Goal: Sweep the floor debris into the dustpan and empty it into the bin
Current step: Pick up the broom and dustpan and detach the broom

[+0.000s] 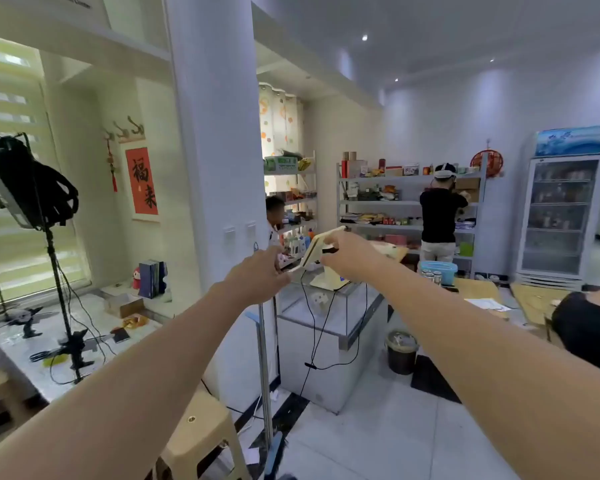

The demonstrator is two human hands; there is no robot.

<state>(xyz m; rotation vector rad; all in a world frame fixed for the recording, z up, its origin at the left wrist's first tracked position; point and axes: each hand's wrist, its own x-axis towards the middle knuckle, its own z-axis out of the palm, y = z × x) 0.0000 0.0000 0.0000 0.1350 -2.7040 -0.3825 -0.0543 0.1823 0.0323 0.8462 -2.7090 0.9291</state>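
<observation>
left hand (257, 277) is clenched on the top of the broom pole (266, 368), which stands upright at 6 o'clock of it. right hand (349, 256), at 3 o'clock of the left, has fingers curled; whether they grip anything cannot be told. bin (401, 351) sits on the floor (378, 445) at 5 o'clock.

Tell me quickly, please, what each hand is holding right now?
Left hand: closed on the broom handle.
Right hand: closed on a small dark object; unclear what.
</observation>
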